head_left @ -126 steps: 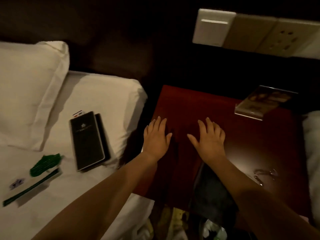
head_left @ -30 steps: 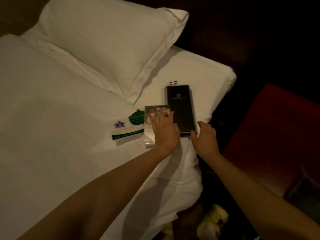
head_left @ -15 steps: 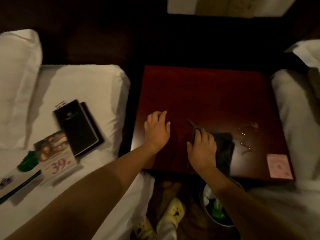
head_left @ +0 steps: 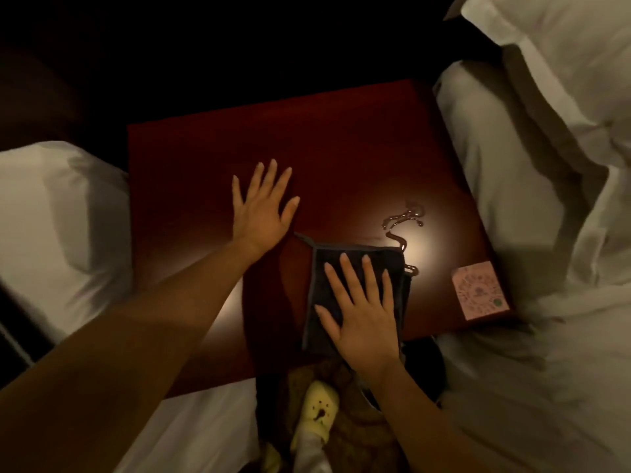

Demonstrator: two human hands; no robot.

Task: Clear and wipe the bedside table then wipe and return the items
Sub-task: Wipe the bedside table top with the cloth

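The dark red bedside table (head_left: pixel 211 158) fills the middle of the view. My right hand (head_left: pixel 362 308) lies flat, fingers spread, on a dark grey folded cloth (head_left: pixel 321 295) at the table's near edge. My left hand (head_left: pixel 263 206) rests palm down on the bare wood to the left of the cloth, fingers apart, holding nothing. A thin trail of spilled liquid (head_left: pixel 404 216) glints just beyond the cloth's far right corner. A small pink card (head_left: pixel 479 290) lies at the table's near right corner.
White bedding (head_left: pixel 546 199) borders the table on the right and a white mattress corner (head_left: pixel 58 227) on the left. Below the table's front edge I see a yellow slipper (head_left: pixel 319 409) on the floor. The headboard wall behind is dark.
The view has swung right, so the items on the left bed are out of sight. My right hand now lies flat on the spread cloth; my left hand has slid further onto the table.
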